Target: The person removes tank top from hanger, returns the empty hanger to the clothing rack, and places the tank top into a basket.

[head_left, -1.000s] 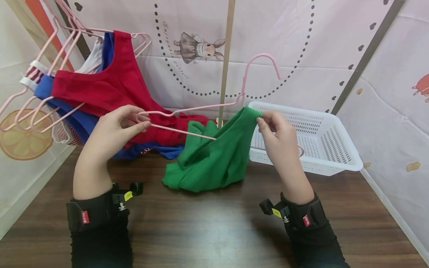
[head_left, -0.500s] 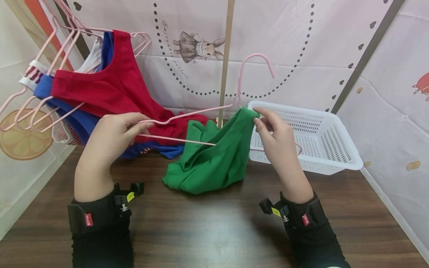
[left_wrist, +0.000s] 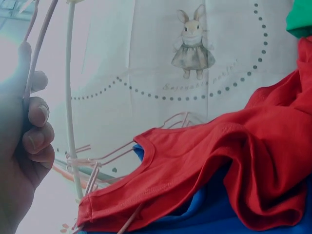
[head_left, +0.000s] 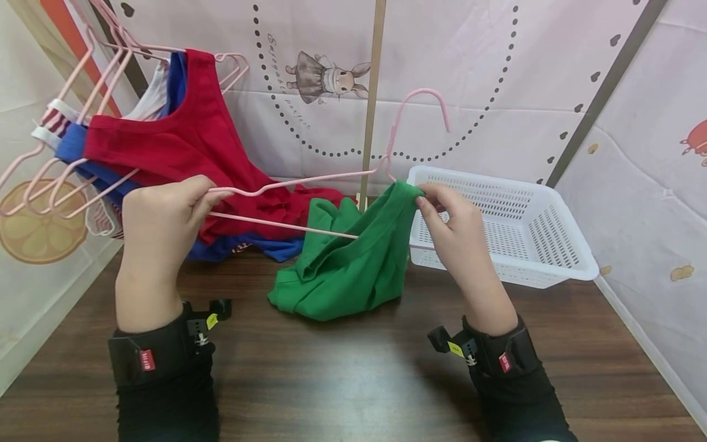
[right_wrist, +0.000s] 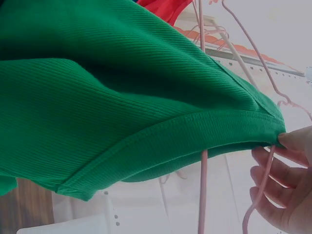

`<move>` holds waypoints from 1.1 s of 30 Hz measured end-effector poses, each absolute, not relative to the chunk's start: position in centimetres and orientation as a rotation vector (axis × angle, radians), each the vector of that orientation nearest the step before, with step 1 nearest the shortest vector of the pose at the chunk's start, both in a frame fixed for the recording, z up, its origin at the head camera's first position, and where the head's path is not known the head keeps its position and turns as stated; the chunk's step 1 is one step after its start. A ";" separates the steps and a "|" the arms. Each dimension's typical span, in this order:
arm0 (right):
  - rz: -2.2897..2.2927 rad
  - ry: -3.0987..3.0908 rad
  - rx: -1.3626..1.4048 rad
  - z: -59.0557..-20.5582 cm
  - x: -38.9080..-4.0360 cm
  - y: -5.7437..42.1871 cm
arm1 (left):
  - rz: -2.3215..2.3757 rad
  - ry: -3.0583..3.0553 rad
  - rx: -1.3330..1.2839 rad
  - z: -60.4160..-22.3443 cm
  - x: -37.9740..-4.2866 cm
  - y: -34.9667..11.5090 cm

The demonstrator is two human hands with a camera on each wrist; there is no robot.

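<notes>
My left hand [head_left: 160,230] grips the left end of a pink hanger [head_left: 320,179], its fingers curled round the wire in the left wrist view. A green ribbed tank top [head_left: 353,264] hangs from the hanger's right side, one strap over that shoulder, while its lower part lies bunched on the table. My right hand [head_left: 458,221] pinches this strap between thumb and fingers. In the right wrist view the hanger's bottom bar [right_wrist: 203,195] passes through the green top, and wire comes out beside my fingers. The hanger's hook stands upright above the top.
At the left, a red tank top [head_left: 204,141] and blue and striped garments hang on pink hangers. Their lower parts lie on the brown table [head_left: 342,387]. A white perforated basket [head_left: 569,270] stands behind my right hand. A vertical pole [head_left: 374,92] rises at the back.
My left hand has drawn slightly left and its fingers have curled more tightly round the hanger's end. The hanger and its hook have shifted left. My right hand stays at the strap, moving slightly left.
</notes>
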State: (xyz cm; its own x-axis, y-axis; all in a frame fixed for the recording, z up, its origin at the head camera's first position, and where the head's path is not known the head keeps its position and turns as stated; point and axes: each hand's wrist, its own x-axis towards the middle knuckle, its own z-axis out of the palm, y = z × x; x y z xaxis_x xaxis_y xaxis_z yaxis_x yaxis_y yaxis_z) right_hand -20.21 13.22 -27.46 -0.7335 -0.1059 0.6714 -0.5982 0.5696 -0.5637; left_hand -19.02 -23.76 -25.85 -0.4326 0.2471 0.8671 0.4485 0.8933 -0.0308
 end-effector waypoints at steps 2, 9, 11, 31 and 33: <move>1.082 -2.229 0.557 -27.4 -20.2 13.3 | -0.253 -2.037 -0.477 -25.9 -18.9 -24.1; 1.064 -2.289 0.531 -27.4 -20.4 13.7 | -0.296 -2.044 -0.363 -25.8 -18.3 -25.3; 1.063 -2.302 0.529 -27.3 -20.4 13.8 | -0.307 -2.044 -0.341 -25.7 -18.2 -25.7; 0.987 -2.409 0.497 -27.4 -20.9 14.2 | -0.474 -2.093 -0.054 -25.6 -17.4 -28.2; 0.974 -2.422 0.490 -27.4 -20.9 14.3 | -0.478 -2.106 -0.010 -25.6 -17.3 -28.4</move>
State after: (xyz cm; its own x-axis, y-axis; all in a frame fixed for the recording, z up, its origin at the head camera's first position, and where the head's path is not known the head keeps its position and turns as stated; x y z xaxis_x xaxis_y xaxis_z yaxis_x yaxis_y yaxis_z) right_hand -20.87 14.25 -27.40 -0.8201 -0.1459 0.5533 -0.4884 0.6822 -0.5442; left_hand -17.34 -28.36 -25.61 -0.5550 -0.1773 0.8127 0.1906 0.9239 0.3317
